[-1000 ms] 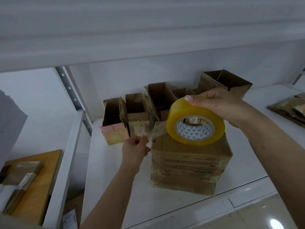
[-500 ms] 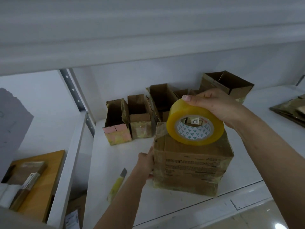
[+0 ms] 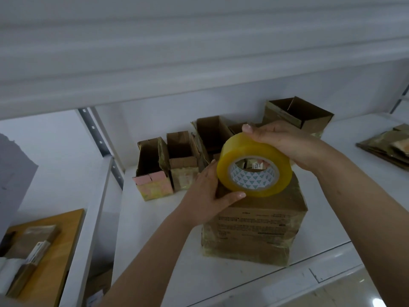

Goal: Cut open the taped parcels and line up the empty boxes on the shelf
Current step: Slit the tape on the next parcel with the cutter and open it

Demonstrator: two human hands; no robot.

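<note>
Taped parcel [image 3: 254, 227] on shelf [image 3: 155, 240] | right hand [image 3: 285, 145] grips tape roll [image 3: 252, 165] | left hand [image 3: 208, 196] apparently flat against parcel, thumb under roll

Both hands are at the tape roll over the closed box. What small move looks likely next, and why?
Probably the left hand finds the tape end and draws it onto the box. The right hand grips the tape roll just above the box top, and the left hand rests on the box's top left edge beside the roll. No cutter is in view.
</note>
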